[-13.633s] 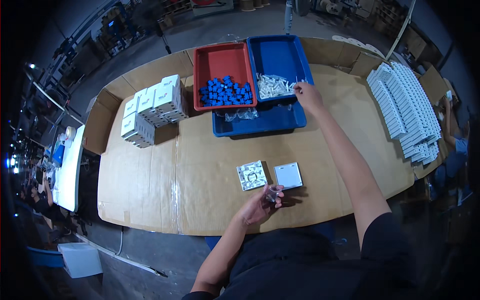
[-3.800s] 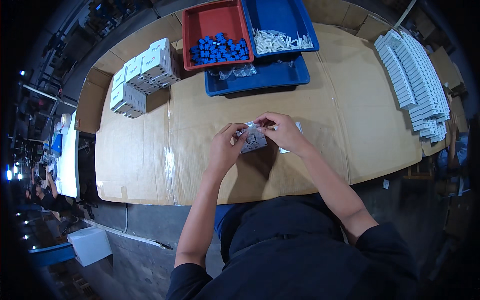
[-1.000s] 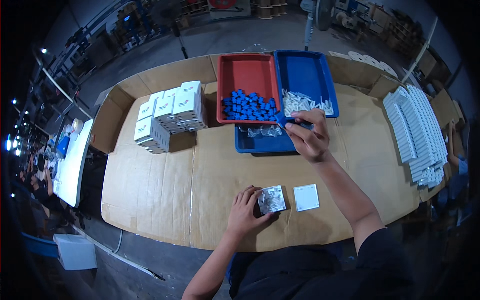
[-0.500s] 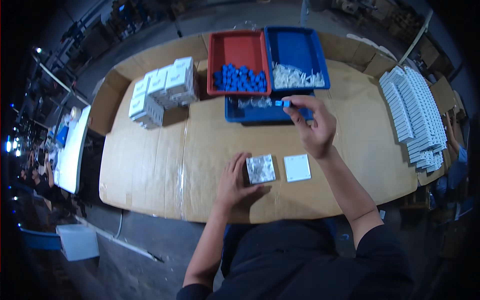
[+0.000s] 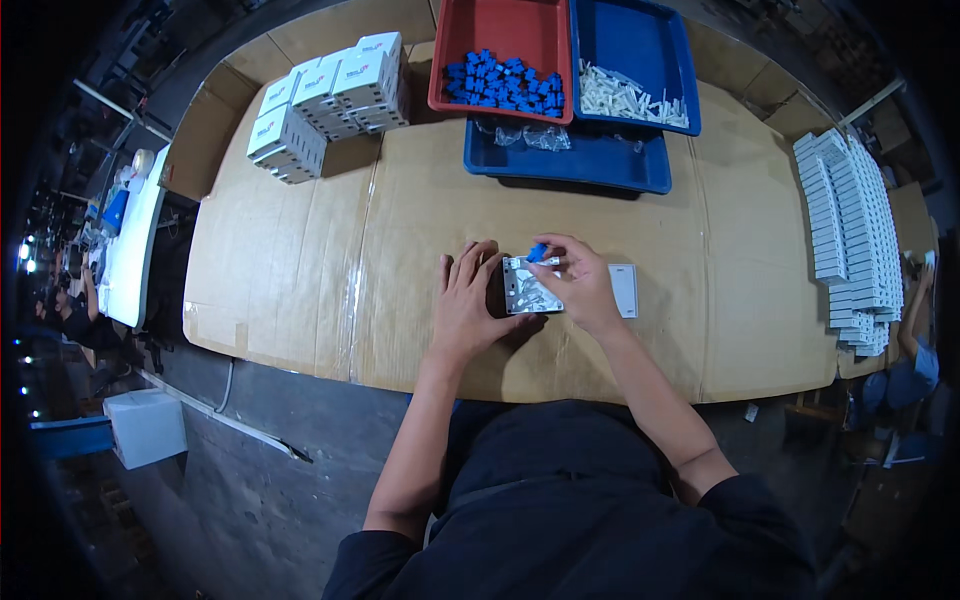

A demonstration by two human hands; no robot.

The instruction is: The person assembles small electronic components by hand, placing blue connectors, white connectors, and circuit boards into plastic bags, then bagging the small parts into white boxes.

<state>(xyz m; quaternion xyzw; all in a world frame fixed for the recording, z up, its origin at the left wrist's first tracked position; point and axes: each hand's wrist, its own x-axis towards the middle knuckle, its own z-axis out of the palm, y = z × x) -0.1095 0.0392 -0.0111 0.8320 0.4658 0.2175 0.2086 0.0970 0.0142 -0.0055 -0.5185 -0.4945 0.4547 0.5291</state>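
An uncovered square white box (image 5: 530, 292) lies on the cardboard-covered table, with clear plastic bags of small parts inside. My left hand (image 5: 470, 305) rests at its left side, fingers spread and the thumb along the near edge. Over the box's far right part, my right hand (image 5: 578, 283) pinches a small blue plastic piece (image 5: 538, 252) between thumb and fingers. A flat square white cover (image 5: 624, 291) lies just right of the box, partly hidden by my right hand.
At the back stand a red tray (image 5: 505, 20) of blue pieces and a blue tray (image 5: 625, 30) of white plugs. A lower blue tray (image 5: 560, 165) holds clear bags. Stacked white boxes (image 5: 362, 75) are far left; piled white covers (image 5: 850, 230) line the right edge.
My right hand has come from beside the trays down to the box, bringing the blue piece. My left hand stays beside the box. The view has shifted, so the trays appear higher.
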